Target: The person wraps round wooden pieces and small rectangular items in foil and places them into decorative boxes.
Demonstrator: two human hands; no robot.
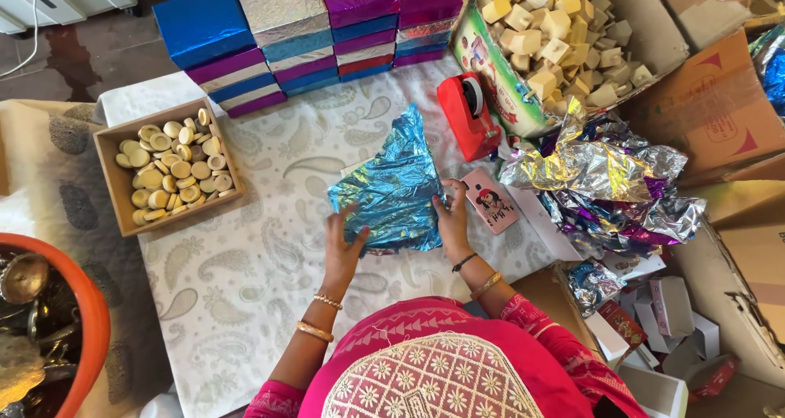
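Note:
A sheet of shiny blue foil paper (396, 187) lies crumpled over a box-shaped thing on the patterned white cloth (245, 271). My left hand (342, 240) presses the foil's near left edge. My right hand (452, 220) holds the foil's right edge, fingers folded around it. What lies under the foil is mostly hidden. A red tape dispenser (468, 114) stands just beyond my right hand. A pink phone (491, 200) lies flat next to that hand.
Foil-wrapped boxes (302, 38) in blue, silver and purple are stacked at the back. A cardboard tray (112, 150) of round pale pieces sits left. A box of pale cubes (556, 33), loose foil sheets (601, 177), small white cartons (662, 320) lie right. An orange tub (91, 320) stands bottom left.

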